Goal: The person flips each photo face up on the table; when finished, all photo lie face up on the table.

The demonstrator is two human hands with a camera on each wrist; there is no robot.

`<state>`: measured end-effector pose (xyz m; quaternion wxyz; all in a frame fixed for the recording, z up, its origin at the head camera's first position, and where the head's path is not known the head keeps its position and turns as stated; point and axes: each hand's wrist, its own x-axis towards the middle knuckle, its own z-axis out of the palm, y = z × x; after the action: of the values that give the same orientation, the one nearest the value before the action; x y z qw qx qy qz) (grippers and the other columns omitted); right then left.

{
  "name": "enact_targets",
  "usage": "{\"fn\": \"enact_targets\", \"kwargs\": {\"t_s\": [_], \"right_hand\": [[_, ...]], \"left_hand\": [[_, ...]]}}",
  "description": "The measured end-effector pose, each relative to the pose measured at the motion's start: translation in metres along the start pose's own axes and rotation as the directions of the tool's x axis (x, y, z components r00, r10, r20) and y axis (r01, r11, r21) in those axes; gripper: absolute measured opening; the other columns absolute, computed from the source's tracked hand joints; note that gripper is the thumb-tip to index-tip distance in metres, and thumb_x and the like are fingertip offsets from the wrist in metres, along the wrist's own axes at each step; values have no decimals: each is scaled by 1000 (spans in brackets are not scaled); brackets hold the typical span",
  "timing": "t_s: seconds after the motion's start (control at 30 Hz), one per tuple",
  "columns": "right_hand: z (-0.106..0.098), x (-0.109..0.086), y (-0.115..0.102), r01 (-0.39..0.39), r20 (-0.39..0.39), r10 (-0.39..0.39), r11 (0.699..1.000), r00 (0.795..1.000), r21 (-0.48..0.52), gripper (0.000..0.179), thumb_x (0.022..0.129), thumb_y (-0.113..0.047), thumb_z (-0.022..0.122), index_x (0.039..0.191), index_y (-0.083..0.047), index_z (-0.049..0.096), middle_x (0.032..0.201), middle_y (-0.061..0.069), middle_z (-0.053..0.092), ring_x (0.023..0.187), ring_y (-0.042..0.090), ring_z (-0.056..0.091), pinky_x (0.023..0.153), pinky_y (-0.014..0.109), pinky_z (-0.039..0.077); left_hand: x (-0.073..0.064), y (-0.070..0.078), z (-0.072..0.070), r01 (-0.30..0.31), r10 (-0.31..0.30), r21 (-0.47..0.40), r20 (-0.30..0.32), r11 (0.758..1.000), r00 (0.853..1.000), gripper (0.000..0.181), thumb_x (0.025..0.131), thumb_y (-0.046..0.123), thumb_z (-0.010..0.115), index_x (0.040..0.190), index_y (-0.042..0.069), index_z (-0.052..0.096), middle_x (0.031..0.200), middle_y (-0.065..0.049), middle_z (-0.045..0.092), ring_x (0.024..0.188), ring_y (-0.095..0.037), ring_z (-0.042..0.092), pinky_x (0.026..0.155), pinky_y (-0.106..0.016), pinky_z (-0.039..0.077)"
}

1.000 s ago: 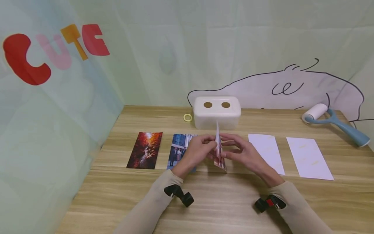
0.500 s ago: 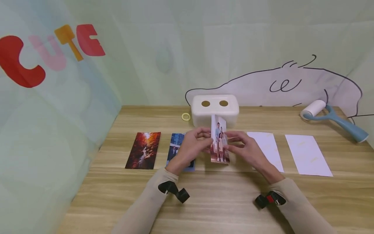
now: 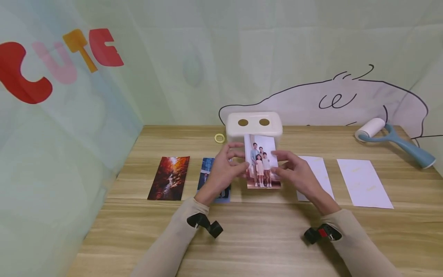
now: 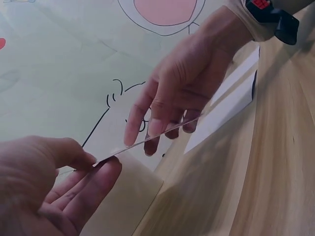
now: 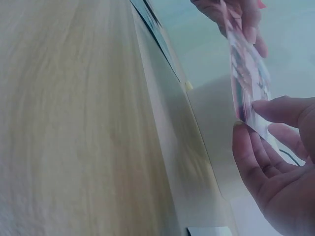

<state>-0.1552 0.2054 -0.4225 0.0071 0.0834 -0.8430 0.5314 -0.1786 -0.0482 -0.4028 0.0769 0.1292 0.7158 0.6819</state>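
Note:
A family photo print is held up above the middle of the table, its picture side toward the head camera. My left hand pinches its left edge, thumb in front and fingers behind. At the opposite edge my right hand grips it the same way. In the left wrist view the print shows nearly edge-on between both hands. Left of it lies a print of people by a building, partly covered by my left hand. Farther left is an autumn stream print.
Behind the print stands a white box with two round holes on top. Beside it lies a yellow ring. Two white cards lie to the right, one partly behind my right hand. A blue-handled lint roller rests at the back right.
The family photo has turned from nearly edge-on to face the head camera, and it sits slightly higher. Both hands have kept hold of it. The head view has shifted slightly.

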Motion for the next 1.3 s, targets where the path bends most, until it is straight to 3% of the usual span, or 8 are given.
{"fn": "enact_targets", "kwargs": {"t_s": [0.33, 0.57, 0.87, 1.1, 1.3], "right_hand": [[-5, 1, 0, 11, 12, -11, 1000, 1000, -7, 55, 96, -7, 80, 147, -5, 60, 123, 22, 65, 96, 27, 69, 76, 24, 55], [-8, 1, -1, 28, 22, -26, 998, 999, -62, 48, 96, -5, 79, 142, -2, 63, 123, 21, 66, 99, 30, 71, 75, 26, 57], [-7, 3, 5, 32, 46, -27, 994, 999, -108, 44, 94, 0, 78, 136, 2, 66, 113, 19, 70, 97, 30, 71, 76, 27, 56], [-6, 3, 8, 26, 78, -16, 992, 997, -125, 43, 93, 2, 77, 134, 5, 66, 109, 16, 70, 97, 30, 70, 78, 29, 56], [-5, 4, 10, 8, 95, 8, 986, 995, -167, 43, 93, 1, 78, 134, 4, 66, 108, 16, 70, 97, 31, 70, 82, 38, 56]], "left_hand": [[-1, -6, -3, -2, 3, 148, -10, 989, 1000, 53, 94, -3, 76, 143, 7, 59, 123, -11, 68, 88, -21, 73, 76, -35, 62], [1, -12, -6, 18, -18, 196, -5, 980, 1000, 52, 92, -2, 78, 141, 6, 62, 120, -10, 68, 91, -21, 74, 78, -34, 62], [4, -18, -6, 22, -28, 349, 12, 937, 1000, 51, 90, 1, 82, 138, 6, 65, 117, -9, 72, 95, -20, 72, 81, -32, 61], [5, -24, -4, 15, -28, 402, 24, 915, 999, 50, 88, 0, 83, 135, 3, 66, 117, -12, 73, 93, -21, 73, 80, -31, 61], [5, -29, -3, 19, -39, 451, 35, 892, 999, 46, 89, 3, 83, 133, 2, 68, 119, -13, 73, 96, -23, 74, 81, -33, 61]]}}
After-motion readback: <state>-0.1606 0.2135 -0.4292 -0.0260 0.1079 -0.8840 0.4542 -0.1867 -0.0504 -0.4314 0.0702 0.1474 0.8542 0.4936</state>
